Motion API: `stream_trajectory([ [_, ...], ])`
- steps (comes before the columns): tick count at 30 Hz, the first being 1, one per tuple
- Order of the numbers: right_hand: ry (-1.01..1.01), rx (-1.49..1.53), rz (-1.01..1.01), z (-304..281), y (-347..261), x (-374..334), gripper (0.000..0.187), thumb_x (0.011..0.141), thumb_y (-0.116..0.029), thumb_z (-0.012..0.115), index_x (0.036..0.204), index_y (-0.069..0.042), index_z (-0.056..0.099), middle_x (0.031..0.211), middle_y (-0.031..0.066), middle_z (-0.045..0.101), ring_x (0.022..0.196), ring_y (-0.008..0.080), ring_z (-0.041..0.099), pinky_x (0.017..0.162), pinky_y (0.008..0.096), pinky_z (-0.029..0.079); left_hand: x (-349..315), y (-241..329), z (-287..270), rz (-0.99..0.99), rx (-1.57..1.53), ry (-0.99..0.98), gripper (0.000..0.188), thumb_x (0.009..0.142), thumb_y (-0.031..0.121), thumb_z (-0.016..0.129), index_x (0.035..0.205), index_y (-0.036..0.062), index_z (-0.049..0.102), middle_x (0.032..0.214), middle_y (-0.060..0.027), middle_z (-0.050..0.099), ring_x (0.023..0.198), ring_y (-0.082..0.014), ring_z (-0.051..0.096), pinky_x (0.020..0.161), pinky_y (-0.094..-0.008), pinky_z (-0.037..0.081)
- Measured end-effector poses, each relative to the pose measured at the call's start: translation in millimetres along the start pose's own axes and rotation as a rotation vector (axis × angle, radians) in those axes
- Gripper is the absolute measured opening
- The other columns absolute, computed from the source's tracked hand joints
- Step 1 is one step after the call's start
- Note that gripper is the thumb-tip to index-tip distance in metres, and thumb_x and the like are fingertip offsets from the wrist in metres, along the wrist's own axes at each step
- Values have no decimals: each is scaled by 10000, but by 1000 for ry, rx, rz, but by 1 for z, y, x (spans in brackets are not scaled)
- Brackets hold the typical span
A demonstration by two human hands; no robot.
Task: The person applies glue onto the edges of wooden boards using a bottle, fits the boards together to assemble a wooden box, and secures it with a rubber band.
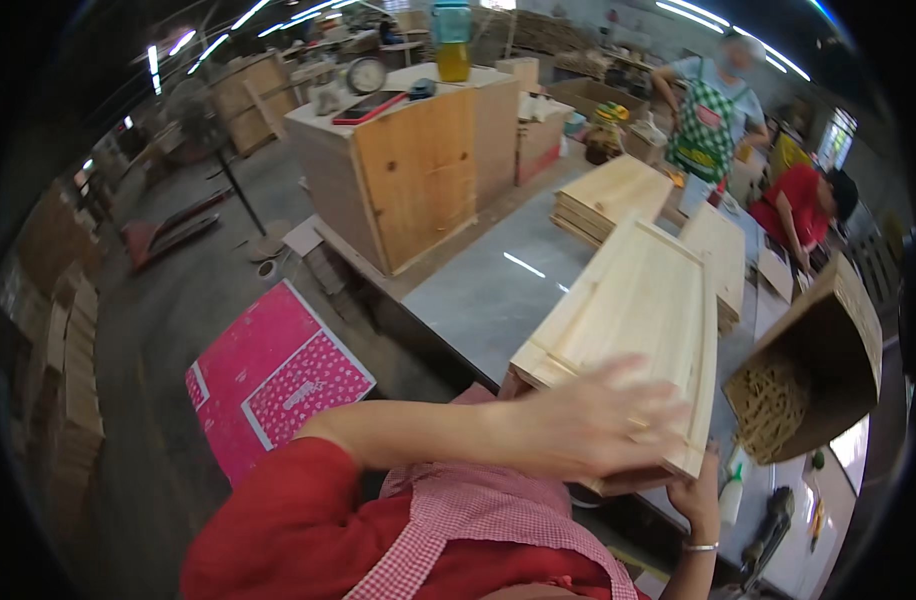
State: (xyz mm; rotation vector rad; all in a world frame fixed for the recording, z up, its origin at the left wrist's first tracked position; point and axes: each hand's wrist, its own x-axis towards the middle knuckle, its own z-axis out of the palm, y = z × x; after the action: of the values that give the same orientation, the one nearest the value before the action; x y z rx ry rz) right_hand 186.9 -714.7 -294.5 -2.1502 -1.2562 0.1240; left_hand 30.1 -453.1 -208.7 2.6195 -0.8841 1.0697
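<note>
A pale wooden box (633, 300) with raised strips along its edges lies in front of me, its near end jutting over the table edge toward my body. Across its near end reaches my left hand (608, 420), smeared by motion, with the fingers stretched out over the top face. Whether the palm touches the wood, I cannot tell. My right hand (696, 495), with a bangle at the wrist, grips the box's near right corner from below; part of its fingers is hidden by the box.
Stacked boards (618, 190) and another wooden piece (716, 250) lie beyond the box. To the right are a carton of small wooden pieces (768, 400), a glue bottle (731, 497) and a dark tool (773, 525). A cabinet (418, 170) stands far left; two people work beyond.
</note>
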Motion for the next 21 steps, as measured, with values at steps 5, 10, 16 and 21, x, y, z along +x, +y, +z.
stream_trajectory([
  [5, 121, -79, -284, 9, 26, 17, 135, 737, -167, 656, 796, -46, 641, 761, 166, 640, 661, 387, 565, 618, 372, 436, 33, 3, 66, 60, -173, -188, 327, 893, 203, 576, 1195, 80, 552, 1391, -142, 489, 1362, -363, 392, 1061, -612, 346],
  [10, 298, -138, -18, -23, 53, 51, 200, 789, -97, 626, 690, 3, 485, 641, 194, 510, 557, 349, 501, 512, 392, 366, 35, 5, 74, 66, -313, -207, 301, 897, 180, 566, 1161, 38, 545, 1343, -153, 494, 1380, -381, 363, 1088, -571, 360],
  [16, 651, -232, 121, -5, 160, 142, 230, 869, -121, 605, 729, 18, 487, 621, 151, 471, 593, 332, 529, 565, 388, 404, 43, 6, 80, 62, -337, -318, 286, 894, 127, 544, 1153, 7, 533, 1371, -154, 473, 1373, -361, 374, 1082, -542, 387],
  [21, 673, -42, -7, 68, 172, 62, 255, 867, -132, 617, 707, 15, 484, 600, 116, 477, 575, 300, 519, 549, 386, 392, 40, 0, 80, 68, -370, -289, 388, 878, 113, 556, 1245, 0, 496, 1379, -179, 465, 1319, -373, 423, 1065, -526, 406],
])
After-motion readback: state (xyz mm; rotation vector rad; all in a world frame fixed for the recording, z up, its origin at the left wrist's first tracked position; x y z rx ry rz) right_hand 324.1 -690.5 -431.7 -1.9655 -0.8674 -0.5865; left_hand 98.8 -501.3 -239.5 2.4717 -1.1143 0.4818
